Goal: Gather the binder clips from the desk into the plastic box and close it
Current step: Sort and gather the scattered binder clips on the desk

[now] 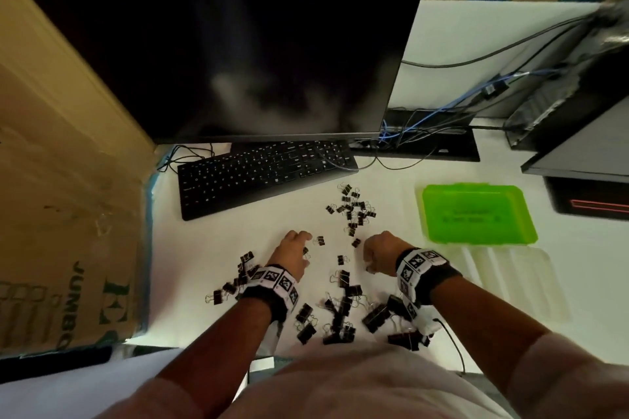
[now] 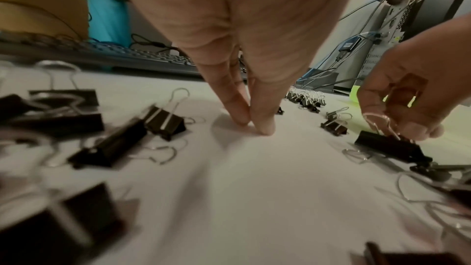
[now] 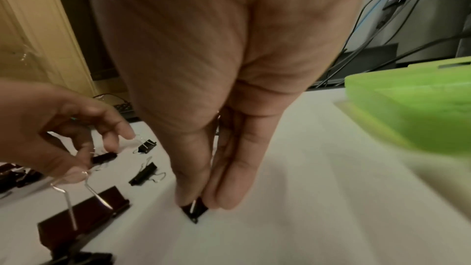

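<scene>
the right hand (image 1: 377, 252) is held knuckles-up over the white table (image 1: 211, 241), and its grip is closed narrowly: in the right wrist view a small clip (image 3: 195, 210) is pinched between thumb and fingers, with the clip's lower corner touching the table.

the left hand (image 1: 292, 253) is lowered just to the left of that grip. in the left wrist view its fingertips (image 2: 265, 126) are seen pressed together and touching the table, and nothing is seen between them. in the right wrist view a small black clip is seen at its fingers. whether anything is held there cannot be told.

black binder clips (image 1: 354, 211) are scattered all round both grips. a loose cluster lies beyond the right grip, a few singles lie between the two hands, a heap of larger ones lies nearer the person than both grips, and another group lies to the left of the left wrist.

the plastic box (image 1: 476, 211), green, is set to the right of the right grip and slightly beyond it, apart from the hand. no clips are seen in it. a clear ribbed panel (image 1: 510, 275) lies against its near edge.

a black keyboard (image 1: 265, 173) lies beyond the left grip, and a dark monitor (image 1: 221, 61) stands behind it.
</scene>
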Tool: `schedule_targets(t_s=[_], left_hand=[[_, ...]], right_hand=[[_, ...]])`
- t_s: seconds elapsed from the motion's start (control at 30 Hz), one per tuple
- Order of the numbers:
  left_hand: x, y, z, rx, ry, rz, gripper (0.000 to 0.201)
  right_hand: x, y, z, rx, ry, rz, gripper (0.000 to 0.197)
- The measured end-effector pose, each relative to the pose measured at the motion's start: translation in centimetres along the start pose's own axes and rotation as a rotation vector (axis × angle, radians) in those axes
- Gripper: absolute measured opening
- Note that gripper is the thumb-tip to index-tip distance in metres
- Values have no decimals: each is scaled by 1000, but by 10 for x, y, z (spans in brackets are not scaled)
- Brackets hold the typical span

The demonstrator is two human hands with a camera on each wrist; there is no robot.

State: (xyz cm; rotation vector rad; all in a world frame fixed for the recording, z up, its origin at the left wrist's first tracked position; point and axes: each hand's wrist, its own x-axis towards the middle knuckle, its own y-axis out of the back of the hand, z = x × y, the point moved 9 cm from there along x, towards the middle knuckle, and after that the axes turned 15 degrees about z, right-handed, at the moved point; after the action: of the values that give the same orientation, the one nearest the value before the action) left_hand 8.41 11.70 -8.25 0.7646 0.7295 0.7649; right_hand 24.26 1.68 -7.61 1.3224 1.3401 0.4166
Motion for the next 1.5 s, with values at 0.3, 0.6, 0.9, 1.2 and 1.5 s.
schedule_targets(t_s=[0.3,0.6,0.9,1.2,1.5], left_hand=[[18,-34,42,-127,-77,-98,95],[59,-20,76,-160,-165,83,78],[83,-24,82,-162,-156,10,125],[78,-33,90,-8,-274,-88,77],[64,-25,80,-31,-251,-81,68]], right_hand=[[25,26,-22,268,119,188,23],[54,70,13,454,148,453,28],[70,41,33,270,95,231,96],[56,29,1,142,222,274,65],[41,34,5,199,140,276,27]])
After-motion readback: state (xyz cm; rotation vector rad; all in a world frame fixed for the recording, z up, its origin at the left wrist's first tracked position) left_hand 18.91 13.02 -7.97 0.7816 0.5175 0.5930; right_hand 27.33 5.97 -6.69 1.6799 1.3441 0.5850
